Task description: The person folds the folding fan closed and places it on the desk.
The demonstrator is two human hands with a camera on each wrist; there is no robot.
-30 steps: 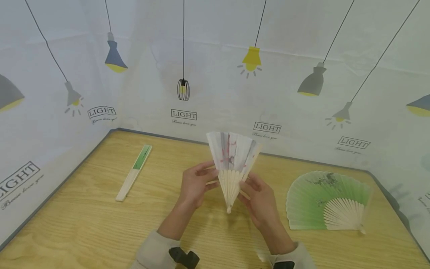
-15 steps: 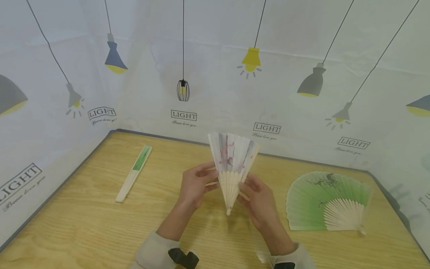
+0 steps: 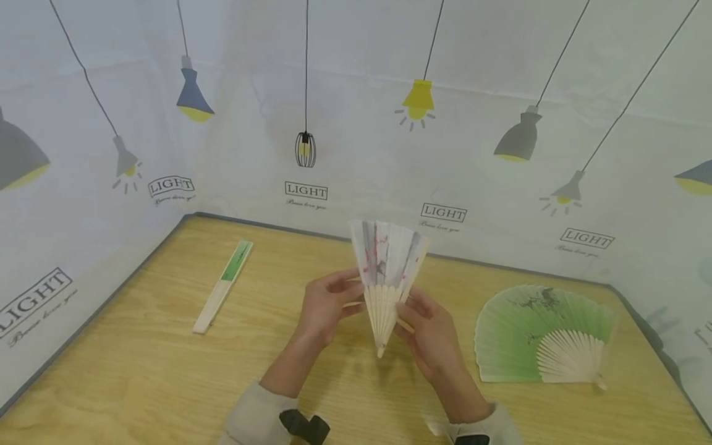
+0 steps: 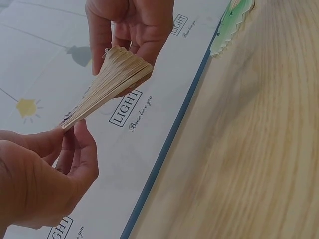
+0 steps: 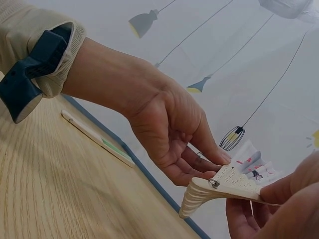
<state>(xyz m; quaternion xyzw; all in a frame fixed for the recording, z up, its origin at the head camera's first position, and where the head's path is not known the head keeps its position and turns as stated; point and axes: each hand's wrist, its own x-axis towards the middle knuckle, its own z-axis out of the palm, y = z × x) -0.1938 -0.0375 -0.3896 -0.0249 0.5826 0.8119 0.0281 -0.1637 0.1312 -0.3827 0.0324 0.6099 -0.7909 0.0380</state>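
Note:
Held above the table in the head view is a partly spread folding fan [image 3: 389,256], white with grey streaks and red blossoms. Its pale ribs meet at a pivot pointing down. My left hand [image 3: 324,307] pinches the left outer rib between thumb and fingers; my right hand [image 3: 434,330] pinches the right one. In the left wrist view the folding fan [image 4: 112,79] shows edge-on, its ribs stacked close, with one hand at each side. In the right wrist view my left thumb [image 5: 214,149] lies along the ribs, and the metal pivot faces the camera.
On the wooden table [image 3: 139,371], a closed green folding fan [image 3: 224,284] lies at the left. A spread green folding fan [image 3: 517,334] lies at the right. A white cloth wall [image 3: 361,123] printed with lamps stands around the table's back and sides.
The white fan has narrowed slightly, its left edge drawing in toward the right. Both hands stay in nearly the same place; the green fans have not moved.

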